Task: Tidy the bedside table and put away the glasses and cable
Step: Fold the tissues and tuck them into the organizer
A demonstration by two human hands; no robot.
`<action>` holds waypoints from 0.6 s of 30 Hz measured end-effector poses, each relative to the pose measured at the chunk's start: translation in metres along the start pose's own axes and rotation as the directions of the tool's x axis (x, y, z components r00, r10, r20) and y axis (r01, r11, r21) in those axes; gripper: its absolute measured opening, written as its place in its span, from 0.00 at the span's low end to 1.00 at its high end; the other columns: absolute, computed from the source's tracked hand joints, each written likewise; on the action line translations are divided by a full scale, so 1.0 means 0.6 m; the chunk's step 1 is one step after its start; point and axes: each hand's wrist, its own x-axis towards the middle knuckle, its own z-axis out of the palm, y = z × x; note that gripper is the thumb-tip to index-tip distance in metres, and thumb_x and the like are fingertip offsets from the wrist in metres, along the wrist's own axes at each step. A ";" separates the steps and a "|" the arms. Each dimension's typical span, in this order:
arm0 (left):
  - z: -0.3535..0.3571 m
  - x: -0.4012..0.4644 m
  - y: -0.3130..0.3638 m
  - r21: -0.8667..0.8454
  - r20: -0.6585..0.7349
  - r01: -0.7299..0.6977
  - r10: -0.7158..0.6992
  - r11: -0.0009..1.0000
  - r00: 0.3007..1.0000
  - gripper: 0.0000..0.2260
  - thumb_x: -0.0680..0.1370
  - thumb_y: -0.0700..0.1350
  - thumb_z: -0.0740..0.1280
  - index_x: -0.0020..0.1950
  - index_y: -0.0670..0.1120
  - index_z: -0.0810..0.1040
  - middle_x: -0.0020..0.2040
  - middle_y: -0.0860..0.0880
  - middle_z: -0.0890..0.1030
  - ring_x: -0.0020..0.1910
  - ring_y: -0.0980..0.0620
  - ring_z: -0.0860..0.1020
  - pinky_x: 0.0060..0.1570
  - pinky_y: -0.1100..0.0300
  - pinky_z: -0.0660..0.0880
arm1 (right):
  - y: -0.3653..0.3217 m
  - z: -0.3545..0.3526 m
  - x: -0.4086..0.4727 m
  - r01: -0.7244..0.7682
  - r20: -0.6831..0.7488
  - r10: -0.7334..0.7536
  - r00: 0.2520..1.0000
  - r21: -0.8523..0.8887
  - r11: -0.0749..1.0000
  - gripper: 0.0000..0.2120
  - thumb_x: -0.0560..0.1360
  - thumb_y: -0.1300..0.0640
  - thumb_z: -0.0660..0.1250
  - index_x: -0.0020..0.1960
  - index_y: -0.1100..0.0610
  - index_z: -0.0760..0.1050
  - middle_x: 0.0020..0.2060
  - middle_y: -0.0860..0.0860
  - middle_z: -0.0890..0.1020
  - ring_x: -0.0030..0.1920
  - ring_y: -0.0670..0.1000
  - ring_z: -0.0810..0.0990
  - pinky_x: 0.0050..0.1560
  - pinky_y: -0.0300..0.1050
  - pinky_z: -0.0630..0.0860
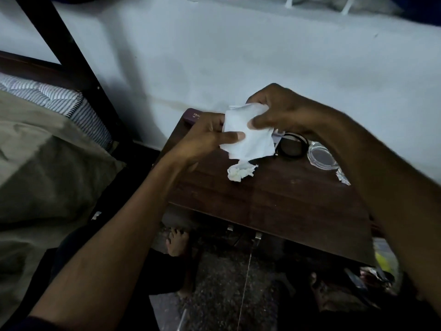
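hands pinching white tissue, perhaps glasses behind

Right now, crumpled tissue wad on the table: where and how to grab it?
Pinch the crumpled tissue wad across its bunched middle, coming straight down from above. It lies loose on the bedside table, a soft lump with bare wood around most of it.

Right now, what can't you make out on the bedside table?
Head view only:
- Dark book: left hand covers the cover; title unreadable.
- Black ring-shaped item: partly behind the white tissue and right hand; identity unclear.
- Clear round dish: right forearm cuts it off.
- Glasses, cable: none identifiable.
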 end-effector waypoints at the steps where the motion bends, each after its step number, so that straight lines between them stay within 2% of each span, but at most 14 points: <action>1: 0.000 0.002 -0.004 -0.005 -0.034 0.014 -0.014 1.000 0.999 0.06 0.79 0.34 0.73 0.54 0.33 0.84 0.46 0.47 0.88 0.47 0.50 0.86 0.45 0.56 0.81 | 0.005 -0.003 0.002 0.004 -0.044 -0.002 0.999 0.029 1.000 0.03 0.73 0.60 0.75 0.46 0.56 0.81 0.39 0.52 0.82 0.40 0.54 0.81 0.35 0.44 0.75; 3: -0.001 0.007 -0.011 -0.056 -0.120 0.033 -0.040 0.998 0.992 0.08 0.79 0.35 0.74 0.56 0.32 0.83 0.51 0.41 0.88 0.49 0.46 0.87 0.46 0.54 0.83 | 0.015 0.009 0.000 -0.011 -0.178 0.066 0.982 0.292 0.956 0.10 0.76 0.54 0.76 0.53 0.57 0.81 0.46 0.55 0.86 0.45 0.54 0.85 0.41 0.47 0.80; 4: -0.002 0.010 -0.015 -0.106 -0.162 0.042 -0.059 0.994 0.985 0.09 0.79 0.35 0.74 0.57 0.31 0.83 0.53 0.39 0.88 0.50 0.45 0.87 0.46 0.53 0.83 | 0.020 0.021 -0.004 -0.038 -0.212 0.151 0.966 0.457 0.889 0.15 0.77 0.49 0.76 0.57 0.58 0.81 0.50 0.57 0.87 0.49 0.55 0.87 0.46 0.49 0.83; 6: 0.000 0.014 -0.022 -0.190 -0.211 0.075 -0.115 0.979 0.971 0.12 0.79 0.35 0.73 0.60 0.31 0.82 0.57 0.36 0.87 0.53 0.42 0.87 0.48 0.50 0.84 | 0.031 0.052 -0.013 -0.125 -0.119 0.275 0.954 0.676 0.726 0.22 0.79 0.40 0.70 0.61 0.57 0.81 0.55 0.55 0.88 0.56 0.55 0.88 0.58 0.54 0.84; 7: 0.003 0.014 -0.025 -0.203 -0.221 0.092 -0.137 0.975 0.966 0.12 0.79 0.36 0.73 0.61 0.32 0.82 0.58 0.35 0.87 0.53 0.41 0.87 0.49 0.49 0.84 | 0.037 0.068 -0.019 -0.163 -0.040 0.284 0.958 0.738 0.655 0.22 0.80 0.38 0.67 0.62 0.54 0.81 0.56 0.53 0.88 0.58 0.54 0.88 0.59 0.55 0.84; 9: 0.007 0.015 -0.035 -0.180 -0.233 0.124 -0.165 0.976 0.958 0.13 0.79 0.36 0.74 0.62 0.33 0.83 0.58 0.37 0.87 0.54 0.41 0.87 0.52 0.48 0.84 | 0.043 0.098 -0.030 -0.200 0.046 0.274 0.961 0.800 0.565 0.19 0.81 0.38 0.65 0.62 0.50 0.80 0.57 0.51 0.88 0.58 0.53 0.87 0.59 0.53 0.84; 10: 0.008 0.016 -0.041 -0.146 -0.239 0.133 -0.165 0.980 0.957 0.13 0.78 0.35 0.74 0.62 0.34 0.83 0.58 0.38 0.87 0.55 0.42 0.87 0.54 0.48 0.84 | 0.044 0.109 -0.033 -0.198 0.045 0.277 0.960 0.807 0.556 0.16 0.82 0.39 0.66 0.61 0.49 0.80 0.57 0.51 0.88 0.58 0.52 0.87 0.59 0.53 0.84; 14: 0.009 0.018 -0.057 0.039 -0.220 0.126 -0.115 0.991 0.969 0.13 0.77 0.36 0.76 0.61 0.38 0.85 0.56 0.43 0.88 0.56 0.46 0.87 0.58 0.48 0.84 | 0.056 0.134 -0.033 -0.143 -0.036 0.279 0.960 0.790 0.596 0.06 0.83 0.55 0.69 0.59 0.52 0.81 0.55 0.50 0.88 0.58 0.52 0.87 0.54 0.51 0.86; 16: 0.011 0.020 -0.058 0.032 -0.202 0.121 -0.112 0.992 0.973 0.10 0.78 0.35 0.74 0.60 0.36 0.84 0.53 0.44 0.88 0.50 0.49 0.88 0.49 0.55 0.85 | 0.066 0.135 -0.028 -0.132 -0.082 0.288 0.954 0.749 0.650 0.08 0.82 0.61 0.69 0.60 0.54 0.80 0.56 0.52 0.87 0.57 0.54 0.87 0.48 0.47 0.87; 18: 0.016 0.021 -0.054 -0.016 -0.189 0.132 -0.133 0.991 0.973 0.08 0.81 0.35 0.71 0.58 0.33 0.83 0.48 0.42 0.86 0.40 0.49 0.85 0.34 0.57 0.82 | 0.076 0.133 -0.025 -0.132 -0.107 0.300 0.948 0.725 0.675 0.12 0.81 0.65 0.69 0.64 0.58 0.79 0.58 0.56 0.86 0.57 0.57 0.87 0.47 0.48 0.87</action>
